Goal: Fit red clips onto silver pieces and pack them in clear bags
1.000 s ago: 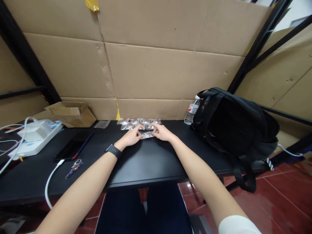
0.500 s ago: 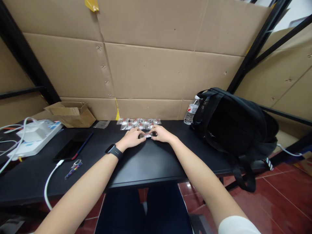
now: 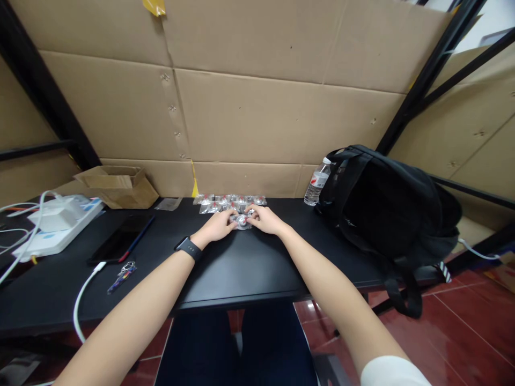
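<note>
Between my hands is a small clear plastic packet (image 3: 242,222) with a round silvery item and a red spot inside. My left hand (image 3: 219,224), with a dark watch (image 3: 188,248) on the wrist, pinches the packet's left side. My right hand (image 3: 265,220) has its thumb and fingers closed on the right side. Just beyond my fingers, several similar packets (image 3: 215,205) lie in rows on the black table (image 3: 245,268); my fingers partly cover the nearest ones.
A black backpack (image 3: 394,209) and a water bottle (image 3: 317,182) stand on the right. To the left are an open brown paper bag (image 3: 124,187), a flat clear bag (image 3: 168,204), a phone (image 3: 118,241), a keychain (image 3: 122,277) and a white power strip (image 3: 60,230). Cardboard (image 3: 249,123) walls the back.
The packet between my hands has tipped so its round silvery face and red spot now show toward me. My hands have barely moved.
</note>
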Action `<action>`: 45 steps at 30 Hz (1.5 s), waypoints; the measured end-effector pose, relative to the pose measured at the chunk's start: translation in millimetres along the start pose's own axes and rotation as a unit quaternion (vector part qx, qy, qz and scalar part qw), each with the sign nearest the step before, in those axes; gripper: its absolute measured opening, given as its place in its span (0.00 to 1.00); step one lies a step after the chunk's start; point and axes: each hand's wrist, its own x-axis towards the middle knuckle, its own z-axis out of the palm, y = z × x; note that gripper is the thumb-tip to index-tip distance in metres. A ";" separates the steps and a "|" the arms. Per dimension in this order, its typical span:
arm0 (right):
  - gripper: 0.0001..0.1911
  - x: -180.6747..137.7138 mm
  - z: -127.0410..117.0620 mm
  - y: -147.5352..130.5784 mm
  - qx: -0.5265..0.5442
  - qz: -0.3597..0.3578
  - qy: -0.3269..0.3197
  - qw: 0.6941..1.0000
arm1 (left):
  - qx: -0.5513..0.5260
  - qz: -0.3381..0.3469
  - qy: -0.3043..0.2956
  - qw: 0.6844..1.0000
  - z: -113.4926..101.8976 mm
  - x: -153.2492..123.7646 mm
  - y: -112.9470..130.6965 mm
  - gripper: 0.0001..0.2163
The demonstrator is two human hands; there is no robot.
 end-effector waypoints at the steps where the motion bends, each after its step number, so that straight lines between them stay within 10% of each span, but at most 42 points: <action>1: 0.15 -0.3 0.0 0.3 0.000 0.002 0.001 1.000 | -0.019 -0.004 -0.002 1.000 1.3 -0.1 -0.6 0.12; 15: 0.02 -1.3 -1.5 -9.7 -0.035 0.017 -0.011 0.999 | 0.068 -0.009 -0.009 0.998 0.1 -2.5 0.9 0.13; 37: 0.13 0.6 3.9 -13.9 -0.084 -0.098 -0.041 0.991 | 0.157 -0.014 -0.003 0.988 -14.0 -6.2 12.1 0.14; 45: 0.10 -0.6 4.8 -16.4 -0.088 -0.081 -0.033 0.992 | 0.217 -0.126 0.206 0.946 -48.5 -9.2 -10.2 0.15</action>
